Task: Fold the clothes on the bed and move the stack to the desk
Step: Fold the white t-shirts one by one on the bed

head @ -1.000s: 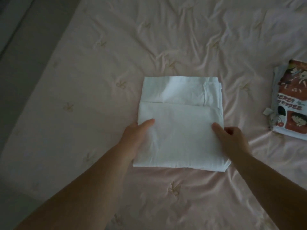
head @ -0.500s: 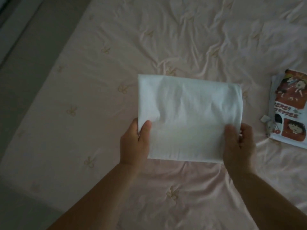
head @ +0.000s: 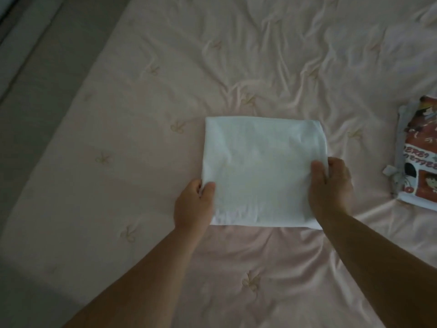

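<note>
Within the last second I had doubled the white garment (head: 262, 171) over, so the open two-layer fold was gone and it lay as one compact rectangle mid-bed on the pink bedspread (head: 142, 114), which I judged finished its folding. My left hand (head: 194, 204) pinched its near-left corner, thumb on top, and my right hand (head: 331, 185) gripped the right edge with fingers curled around it. The folded cartoon-print garment (head: 416, 152) waited well apart at the right; nothing blocked the way, and no desk was in view.
</note>
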